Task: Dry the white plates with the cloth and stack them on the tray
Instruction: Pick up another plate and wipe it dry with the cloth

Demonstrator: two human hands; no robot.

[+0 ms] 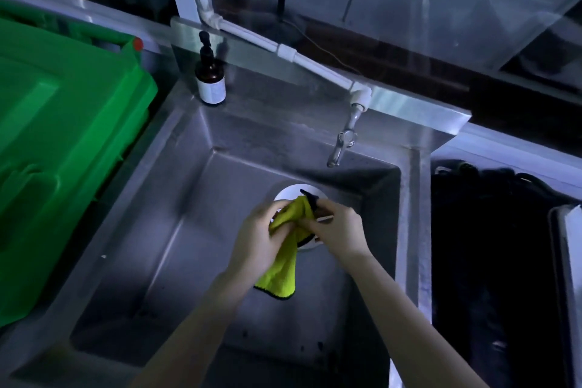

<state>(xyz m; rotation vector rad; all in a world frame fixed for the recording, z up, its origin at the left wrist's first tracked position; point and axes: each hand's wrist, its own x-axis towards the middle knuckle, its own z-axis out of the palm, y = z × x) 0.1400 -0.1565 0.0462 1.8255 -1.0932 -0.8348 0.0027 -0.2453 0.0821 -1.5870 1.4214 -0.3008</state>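
Note:
A yellow cloth (pixel 285 261) with a dark edge hangs between both hands over the steel sink (pixel 176 205). My left hand (pixel 258 239) grips its bunched upper part. My right hand (pixel 338 230) pinches the cloth's top corner from the right. Behind the hands lies a white plate (pixel 291 192) in the sink; only its far rim and a sliver near the right hand show. A grey tray edge (pixel 567 230) shows at the far right.
A tap (pixel 341 145) on a white pipe hangs over the sink's back edge. A brown pump bottle (pixel 210 79) stands at the sink's back left corner. A green plastic bin (pixel 63 142) fills the left side. Dark surface lies right of the sink.

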